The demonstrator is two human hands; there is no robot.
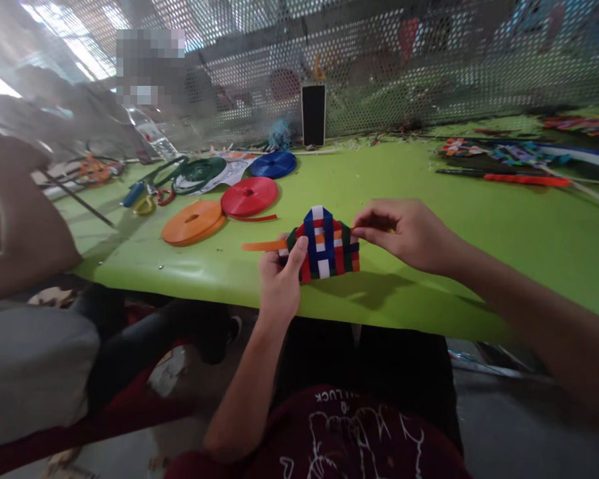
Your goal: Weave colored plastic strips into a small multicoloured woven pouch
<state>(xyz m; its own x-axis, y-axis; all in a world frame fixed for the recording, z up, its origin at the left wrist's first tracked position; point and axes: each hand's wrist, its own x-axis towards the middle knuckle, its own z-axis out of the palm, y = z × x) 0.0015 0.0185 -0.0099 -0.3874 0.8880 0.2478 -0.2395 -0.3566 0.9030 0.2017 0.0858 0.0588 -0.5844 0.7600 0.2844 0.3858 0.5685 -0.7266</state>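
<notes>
A small piece woven from blue, white, red, green and orange ribbon strips (pixel 323 243) is held up over the near part of the green table. My left hand (pixel 282 273) grips its left side, thumb on the front face and the other fingers behind. From that side an orange strip end (pixel 259 246) sticks out to the left. At the right edge of the weave, my right hand (pixel 404 233) pinches with thumb and forefinger close together. What sits between those fingertips is too small to make out, perhaps a strip's end.
Rolls of orange ribbon (pixel 192 223), red ribbon (pixel 249 197), blue ribbon (pixel 273 164) and green ribbon (pixel 199 171) lie left on the green table (pixel 404 299). Scissors (pixel 147 197) lie beside them. A phone (pixel 313 114) leans against the mesh. Right, a red-black pen-like tool (pixel 526 179). Another person's arm (pixel 20 213) is left.
</notes>
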